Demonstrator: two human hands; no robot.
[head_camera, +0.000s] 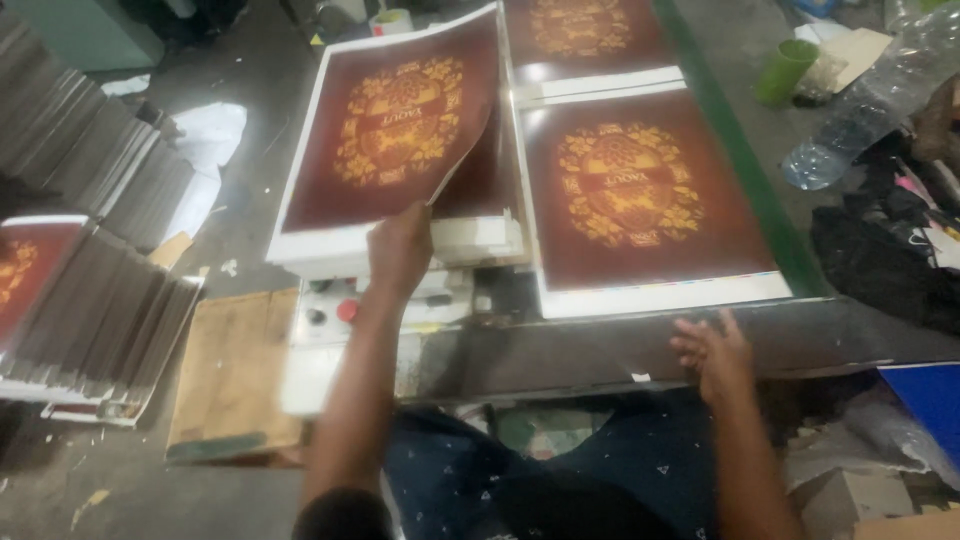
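Observation:
My left hand (400, 248) grips the near edge of a dark red printed sheet (390, 130) with a gold ornament and white border, its right side curled up above a stack of the same sheets (480, 238). My right hand (712, 350) hovers open over the dark machine ledge, just below another printed sheet (640, 200) lying flat on the feed table. A third sheet (585, 35) lies farther back on the same table.
A control panel with a red button (346, 310) sits below the stack. Fanned piles of printed sheets (80, 290) stand at left. A green cup (785, 70), a plastic bottle (860, 110) and dark cloth (880, 260) lie at right. A wooden board (235, 370) is on the floor.

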